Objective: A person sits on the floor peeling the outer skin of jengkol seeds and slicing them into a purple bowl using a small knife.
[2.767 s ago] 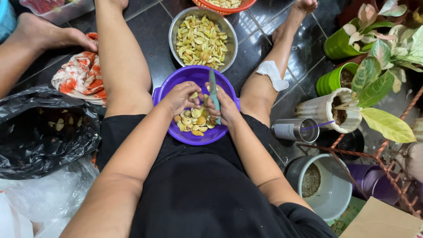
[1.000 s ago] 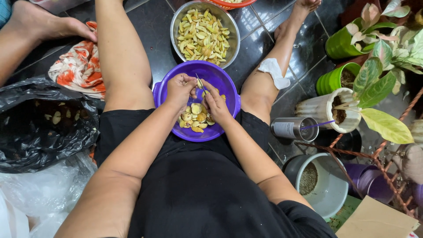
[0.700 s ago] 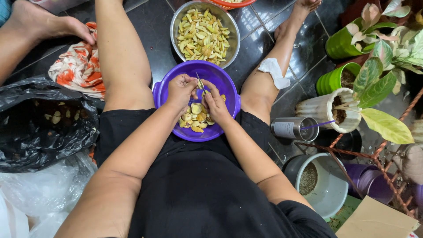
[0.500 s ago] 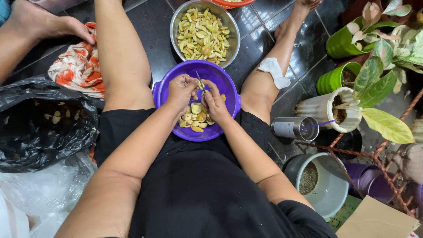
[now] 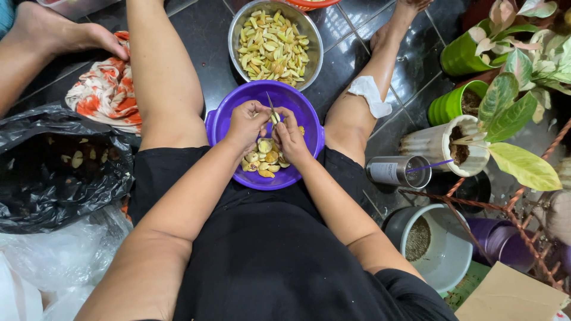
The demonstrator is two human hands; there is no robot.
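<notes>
Mid-frame, my left hand (image 5: 248, 123) grips a small knife (image 5: 270, 106), my right hand (image 5: 289, 135) pinches a fruit piece (image 5: 275, 118) over the purple bowl (image 5: 309, 122); slicing seems underway, needing steady pressure.

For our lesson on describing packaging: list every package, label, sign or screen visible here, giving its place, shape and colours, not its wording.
Drink can: on the floor by the right knee, silvery cylinder with pale label band and purple straw.
Black plastic bag: far left, crumpled, open, holding pale pieces.
Clear plastic bag: bottom left, translucent, rumpled.
Cardboard piece: bottom right, flat, brown.
No signs or screens.
</notes>
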